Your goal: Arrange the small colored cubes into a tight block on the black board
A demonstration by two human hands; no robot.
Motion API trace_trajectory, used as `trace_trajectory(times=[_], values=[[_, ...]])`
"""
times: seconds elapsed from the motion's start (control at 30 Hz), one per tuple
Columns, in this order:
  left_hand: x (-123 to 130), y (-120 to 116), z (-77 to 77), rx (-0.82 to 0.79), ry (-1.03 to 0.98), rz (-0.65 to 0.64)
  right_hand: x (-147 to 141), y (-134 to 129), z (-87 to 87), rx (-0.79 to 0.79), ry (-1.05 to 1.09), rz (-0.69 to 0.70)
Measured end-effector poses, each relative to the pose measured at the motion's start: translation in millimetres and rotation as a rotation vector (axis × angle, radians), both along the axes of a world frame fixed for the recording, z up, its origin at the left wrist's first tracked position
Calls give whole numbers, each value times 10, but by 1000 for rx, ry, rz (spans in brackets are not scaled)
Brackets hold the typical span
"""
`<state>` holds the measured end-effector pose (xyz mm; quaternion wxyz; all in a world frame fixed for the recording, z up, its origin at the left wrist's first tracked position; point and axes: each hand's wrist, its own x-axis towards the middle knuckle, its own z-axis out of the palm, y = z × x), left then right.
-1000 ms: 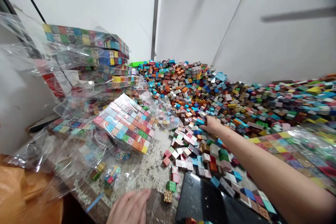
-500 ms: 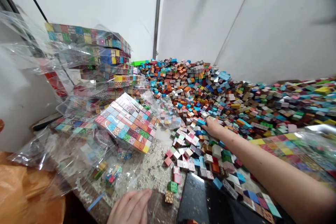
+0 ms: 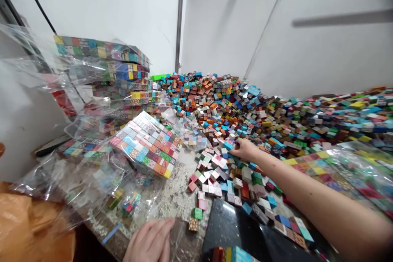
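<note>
My right hand (image 3: 245, 150) reaches into the loose pile of small printed blocks (image 3: 211, 90). Its fingers are bent together at a bright blue block (image 3: 227, 146), which shows at the fingertips. My left hand (image 3: 150, 240) lies flat near the front of the worn table (image 3: 179, 190), fingers extended and nothing visible in them. To its right is a black glossy tray (image 3: 227, 223), with a short row of coloured blocks (image 3: 231, 254) at its lower edge. A green block (image 3: 197, 213) and a brown dotted block (image 3: 193, 224) sit beside the tray.
At left, several plastic-wrapped slabs of blocks (image 3: 101, 51) form a tall stack. A wrapped slab (image 3: 147, 143) leans in front of it. Another wrapped slab (image 3: 325, 168) lies at right under my forearm. Orange plastic (image 3: 37, 223) fills the lower left corner. White walls stand behind.
The view has shifted slightly, bringing the row of blocks at the tray's lower edge further into sight. My right hand stays at the blue blocks, its fingers bent slightly more. My left hand rests as before.
</note>
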<state>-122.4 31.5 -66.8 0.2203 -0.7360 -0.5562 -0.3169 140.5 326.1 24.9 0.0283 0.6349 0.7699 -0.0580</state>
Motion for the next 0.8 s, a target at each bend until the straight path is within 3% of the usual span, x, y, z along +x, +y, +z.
trace_trajectory(times=[0.3,0.6,0.7,0.8], values=[[37,-28,50,13,-70,-33,98,-674,364,160,200,148],[75,-97,22,-103,-171,-15,333,-2072,1029,119,459,181],[78,-99,47,-117,-207,-49,394,-2500,1085,94,449,188],[132,-121,180,-35,-286,-89,385,-2769,1032,97,437,188]])
